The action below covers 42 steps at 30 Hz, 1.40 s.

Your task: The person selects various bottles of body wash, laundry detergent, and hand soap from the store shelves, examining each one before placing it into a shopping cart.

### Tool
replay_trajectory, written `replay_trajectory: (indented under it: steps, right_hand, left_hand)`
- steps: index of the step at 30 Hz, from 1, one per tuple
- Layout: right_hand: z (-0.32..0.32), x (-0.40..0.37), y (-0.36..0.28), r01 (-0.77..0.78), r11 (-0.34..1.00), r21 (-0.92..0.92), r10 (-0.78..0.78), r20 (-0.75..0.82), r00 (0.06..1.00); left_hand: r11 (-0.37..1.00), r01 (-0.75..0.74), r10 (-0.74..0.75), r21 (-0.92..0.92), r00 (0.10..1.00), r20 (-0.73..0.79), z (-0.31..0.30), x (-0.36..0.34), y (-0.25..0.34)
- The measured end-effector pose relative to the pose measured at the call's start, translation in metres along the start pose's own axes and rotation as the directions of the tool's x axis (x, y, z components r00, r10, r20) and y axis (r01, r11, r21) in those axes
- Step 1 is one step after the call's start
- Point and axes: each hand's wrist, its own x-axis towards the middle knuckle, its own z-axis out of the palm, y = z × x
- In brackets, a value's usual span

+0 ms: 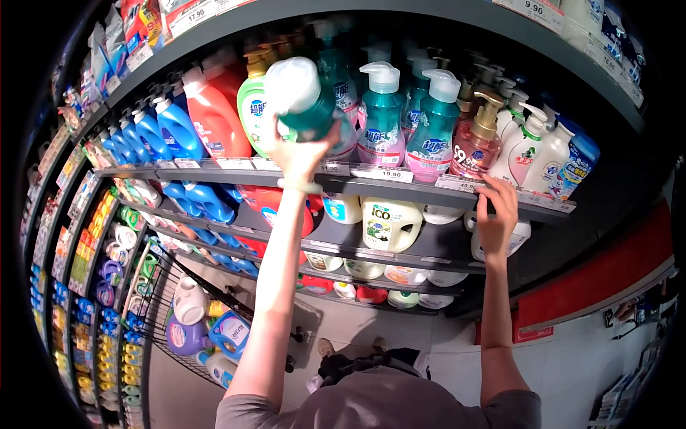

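My left hand is wrapped round a teal pump bottle with a white top, raised in front of the shelf and tipped toward me. Behind it is a green bottle with a gold pump. Two teal-and-pink pump bottles stand upright just to its right. At the shelf's front edge, my right hand is open with bent fingers apart, fingertips by the price tags. Right above those fingertips stands a pink-red bottle with a gold pump.
Blue bottles and red bottles line the shelf's left part; white pump bottles stand at its right. Below, a lower shelf holds a cream jug. A wire cart with several detergent bottles stands at lower left.
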Motion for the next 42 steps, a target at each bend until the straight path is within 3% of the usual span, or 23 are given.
replay_trajectory:
  steps: [2,4,6,8,9,10,12,14,17,18,19,22,24,26,29,30,32,34,36,37,38,40,42]
  right_hand:
    - [0.006,0.003,-0.025,0.012,1.0,0.0,-0.012,-0.038,0.999]
    - [0.015,0.008,-0.055,0.071,0.947,0.314,-0.097,0.069,0.993]
    - [0.027,0.009,-0.088,-0.148,0.755,0.638,-0.017,0.244,0.97]
    - [0.045,-0.001,-0.105,-0.376,0.385,0.843,-0.021,0.415,0.909]
    - [0.054,-0.007,-0.114,-0.447,0.093,0.89,-0.031,0.451,0.892]
    - [0.052,-0.013,-0.123,-0.49,-0.036,0.871,-0.023,0.489,0.872]
    - [0.035,-0.043,-0.123,-0.508,0.277,0.816,-0.134,0.556,0.82]
    - [0.023,-0.083,-0.123,-0.722,0.024,0.692,0.023,0.722,0.692]
    - [0.01,-0.183,-0.105,-0.814,-0.245,0.527,0.297,0.84,0.454]
    - [0.003,-0.212,-0.102,-0.795,-0.395,0.461,0.378,0.87,0.317]
    - [-0.006,-0.217,-0.103,-0.799,-0.397,0.451,0.378,0.874,0.306]
    - [-0.023,-0.233,-0.105,-0.684,-0.581,0.442,0.327,0.896,0.301]
    - [-0.027,-0.261,-0.1,-0.543,-0.747,0.385,0.278,0.922,0.27]
    - [-0.032,-0.245,-0.103,-0.518,-0.762,0.389,0.281,0.919,0.277]
    - [-0.033,-0.266,-0.087,-0.236,-0.905,0.354,0.259,0.899,0.353]
    - [-0.037,-0.263,-0.085,-0.231,-0.903,0.363,0.267,0.894,0.359]
    - [-0.046,-0.253,-0.079,-0.545,-0.658,0.52,0.428,0.854,0.297]
    - [-0.053,-0.234,-0.077,-0.566,-0.606,0.558,0.459,0.827,0.325]
    - [-0.053,-0.23,-0.073,-0.776,-0.115,0.621,0.54,0.694,0.476]
    - [-0.062,-0.206,-0.078,-0.818,0.242,0.521,0.504,0.653,0.565]
    - [-0.064,-0.192,-0.082,-0.818,0.239,0.522,0.509,0.65,0.564]
    - [-0.065,-0.175,-0.091,-0.428,0.872,0.237,0.263,0.511,0.818]
    - [-0.069,-0.163,-0.096,-0.364,0.917,0.163,0.225,0.541,0.81]
  left_hand:
    - [0.996,-0.08,0.082,0.035,0.993,-0.084,-0.014,-0.012,0.012]
    - [0.991,-0.13,0.122,0.002,0.925,-0.36,-0.015,-0.01,0.025]
    - [0.872,0.252,-0.34,-0.42,0.929,-0.148,-0.036,0.005,0.069]
    - [0.752,0.463,-0.478,-0.469,0.873,0.096,-0.055,0.008,0.086]
    - [0.681,0.594,-0.555,-0.429,0.8,0.227,-0.064,0.002,0.093]
    - [0.546,0.72,-0.636,-0.428,0.689,0.347,-0.069,-0.01,0.089]
    - [0.358,0.844,-0.725,-0.399,0.521,0.451,-0.07,-0.05,0.085]
    - [0.145,0.877,-0.794,-0.457,0.379,0.475,-0.068,-0.086,0.091]
    - [0.056,0.965,-0.862,-0.254,0.175,0.476,-0.068,-0.157,0.088]
    - [0.035,0.985,-0.853,-0.167,0.117,0.509,-0.069,-0.179,0.087]
    - [0.066,0.988,-0.861,-0.139,0.126,0.493,-0.07,-0.203,0.088]
    - [0.151,0.988,-0.86,-0.04,0.151,0.487,-0.072,-0.233,0.107]
    - [0.188,0.98,-0.758,-0.068,0.189,0.624,-0.071,-0.232,0.112]
    - [0.128,0.992,-0.71,-0.02,0.106,0.696,-0.067,-0.218,0.122]
    - [0.212,0.977,-0.593,-0.034,0.157,0.79,-0.057,-0.221,0.128]
    - [0.215,0.976,-0.585,-0.033,0.156,0.796,-0.055,-0.224,0.131]
    - [0.089,0.992,-0.635,-0.086,0.123,0.762,-0.052,-0.232,0.135]
    - [0.03,0.997,-0.67,-0.066,0.069,0.739,-0.052,-0.234,0.144]
    - [0.002,0.995,-0.657,-0.101,0.077,0.75,-0.049,-0.229,0.152]
    - [0.072,0.996,-0.649,-0.052,0.086,0.756,-0.048,-0.23,0.148]
    - [-0.001,0.999,-0.663,-0.04,0.029,0.748,-0.049,-0.234,0.142]
    - [-0.344,0.932,-0.626,-0.113,-0.138,0.768,-0.045,-0.235,0.132]
    - [-0.618,0.764,-0.512,-0.183,-0.214,0.832,-0.041,-0.234,0.127]
